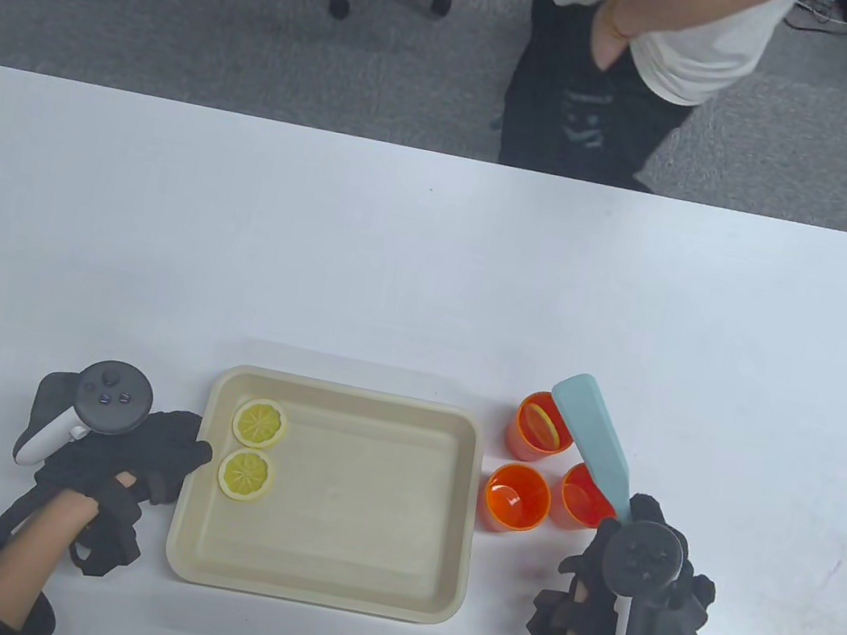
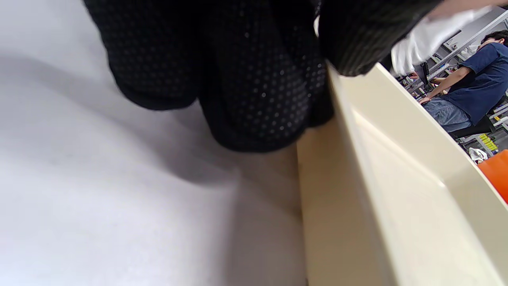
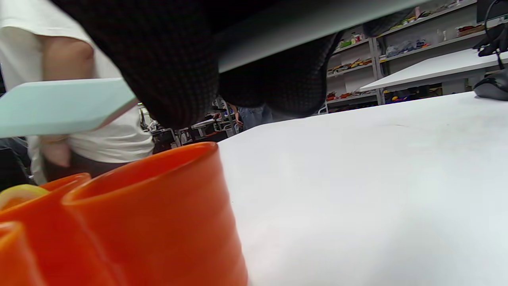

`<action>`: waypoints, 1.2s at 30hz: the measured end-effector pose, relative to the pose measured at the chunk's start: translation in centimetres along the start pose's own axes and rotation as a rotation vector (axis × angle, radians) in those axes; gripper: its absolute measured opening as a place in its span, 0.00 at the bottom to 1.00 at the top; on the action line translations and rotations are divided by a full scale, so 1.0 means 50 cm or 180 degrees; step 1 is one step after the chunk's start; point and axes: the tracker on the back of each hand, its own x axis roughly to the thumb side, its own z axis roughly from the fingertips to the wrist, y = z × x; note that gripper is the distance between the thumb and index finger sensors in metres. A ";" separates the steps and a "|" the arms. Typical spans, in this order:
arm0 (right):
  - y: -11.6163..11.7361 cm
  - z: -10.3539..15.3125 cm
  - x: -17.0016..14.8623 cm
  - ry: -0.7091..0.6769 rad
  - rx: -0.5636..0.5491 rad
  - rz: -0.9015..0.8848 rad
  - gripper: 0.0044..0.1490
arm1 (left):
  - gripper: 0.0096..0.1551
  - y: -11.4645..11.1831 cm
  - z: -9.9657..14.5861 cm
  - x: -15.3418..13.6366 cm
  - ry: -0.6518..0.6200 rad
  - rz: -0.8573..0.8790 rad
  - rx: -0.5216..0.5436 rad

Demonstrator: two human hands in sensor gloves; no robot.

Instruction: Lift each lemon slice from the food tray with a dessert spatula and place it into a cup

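Two slices (image 1: 254,449) lie flat at the tray's (image 1: 310,588) left end, lower centre; one sits in the upper cup (image 1: 536,427). Thin, light, likely slippery: slide under, don't pinch. Right hand (image 1: 629,591) grips the spatula (image 1: 593,444); left hand's (image 1: 120,461) straight fingers (image 1: 191,453) touch the tray.

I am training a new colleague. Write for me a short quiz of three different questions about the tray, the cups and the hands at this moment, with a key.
1. How many lemon slices lie in the food tray?
2. True or false: the far cup holds a lemon slice.
3. The right hand grips: A) a cup, B) the dessert spatula, C) nothing.

Key: 1. Two, at the tray's left end, near the left hand. 2. True. 3. B.
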 end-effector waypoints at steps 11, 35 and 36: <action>-0.016 0.074 0.083 -0.1080 -0.0126 -0.0043 0.34 | 0.34 -0.001 -0.001 0.000 0.0004 -0.0001 -0.0002; 0.085 0.257 0.242 -0.2811 0.1025 0.1758 0.34 | 0.34 -0.001 -0.001 0.000 0.0005 -0.0005 -0.0002; 0.089 0.260 0.244 -0.2822 0.1041 0.1791 0.34 | 0.34 -0.001 -0.001 0.000 0.0005 -0.0005 -0.0002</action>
